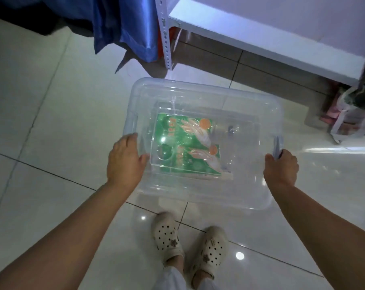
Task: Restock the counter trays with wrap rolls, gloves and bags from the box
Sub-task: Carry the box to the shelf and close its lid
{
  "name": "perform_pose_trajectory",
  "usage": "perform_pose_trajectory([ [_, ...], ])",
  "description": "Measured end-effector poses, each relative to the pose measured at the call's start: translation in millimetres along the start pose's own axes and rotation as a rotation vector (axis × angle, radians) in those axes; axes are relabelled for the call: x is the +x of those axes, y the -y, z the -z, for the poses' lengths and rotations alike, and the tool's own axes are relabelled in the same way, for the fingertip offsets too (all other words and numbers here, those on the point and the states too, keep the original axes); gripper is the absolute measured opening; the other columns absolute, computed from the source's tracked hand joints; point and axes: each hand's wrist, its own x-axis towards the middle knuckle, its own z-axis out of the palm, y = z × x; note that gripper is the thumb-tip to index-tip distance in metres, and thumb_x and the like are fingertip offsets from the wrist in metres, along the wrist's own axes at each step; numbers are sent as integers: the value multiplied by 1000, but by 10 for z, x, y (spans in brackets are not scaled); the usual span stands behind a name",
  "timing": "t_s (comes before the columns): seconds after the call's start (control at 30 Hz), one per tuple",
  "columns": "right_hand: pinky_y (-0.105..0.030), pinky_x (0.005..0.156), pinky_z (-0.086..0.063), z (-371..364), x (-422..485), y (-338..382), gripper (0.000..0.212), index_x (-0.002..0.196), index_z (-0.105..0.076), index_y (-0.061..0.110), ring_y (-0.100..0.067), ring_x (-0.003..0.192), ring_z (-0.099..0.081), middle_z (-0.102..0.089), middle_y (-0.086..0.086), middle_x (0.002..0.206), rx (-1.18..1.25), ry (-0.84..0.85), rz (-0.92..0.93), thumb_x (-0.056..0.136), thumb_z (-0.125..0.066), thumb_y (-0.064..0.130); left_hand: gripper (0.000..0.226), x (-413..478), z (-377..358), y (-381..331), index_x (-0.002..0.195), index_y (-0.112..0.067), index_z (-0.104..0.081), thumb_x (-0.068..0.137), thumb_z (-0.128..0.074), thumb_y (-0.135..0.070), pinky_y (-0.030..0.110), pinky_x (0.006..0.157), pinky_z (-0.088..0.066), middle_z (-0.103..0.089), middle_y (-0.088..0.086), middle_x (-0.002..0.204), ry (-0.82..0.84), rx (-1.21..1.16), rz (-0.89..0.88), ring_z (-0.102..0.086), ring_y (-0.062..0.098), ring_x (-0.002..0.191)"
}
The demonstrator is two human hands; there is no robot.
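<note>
A clear plastic box (250, 185) with a lid on it hangs above the tiled floor, carried between my two hands. My left hand (125, 162) grips its left side, thumb over the lid edge. My right hand (281, 168) holds the right side by the blue latch handle (278, 146). Through the lid I see green packs of gloves (183, 147) lying flat on the bottom, and some clear wrapped items (232, 139) beside them on the right, too faint to name.
A white shelf unit (261, 32) with a perforated metal post (166, 38) stands ahead. Blue cloth (125, 28) hangs at the upper left. A plastic bag of goods (349, 122) sits on the floor at right. My feet in cream clogs (190, 245) are below the box.
</note>
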Motion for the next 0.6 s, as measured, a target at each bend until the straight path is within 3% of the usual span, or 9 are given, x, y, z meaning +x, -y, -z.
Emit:
perform_pose_trajectory([
  [0.1,-49,93,-39,-97,-44,108,37,116,-48,-6,-44,110,-49,-54,-30,118,84,-51,-71,90,-53,20,71,342,38,266,139,2,-30,86,-62,-32,45,104,-35,-39,26,141,85,-201,364,-39,39,128],
  [0.27,-49,91,-41,-204,-15,112,43,122,-43,-1,-45,107,-53,-54,-30,120,164,-66,-157,93,-45,30,79,584,-89,422,142,-3,-26,84,-62,-43,32,89,-38,-43,14,139,262,-688,625,-48,30,123],
  [0.4,-44,82,-41,-199,32,82,43,119,-43,-1,-44,98,-56,-57,-30,112,164,-18,-146,94,-43,34,50,636,-123,517,115,-3,-59,75,-75,-29,30,70,-50,-54,20,111,129,-662,489,-61,28,87],
  [0.5,-38,75,-37,-163,47,50,41,116,-45,-2,-40,93,-55,-57,-31,109,195,23,-141,95,-44,33,31,597,-127,467,102,-9,-62,79,-71,-28,27,65,-45,-47,16,101,86,-589,395,-55,21,73],
  [0.6,-38,76,-38,-149,72,34,42,116,-44,-3,-41,94,-55,-56,-30,109,202,57,-134,96,-44,33,18,530,-168,412,98,-15,-58,84,-63,-26,24,53,-36,-54,5,86,12,-528,321,-50,14,65],
])
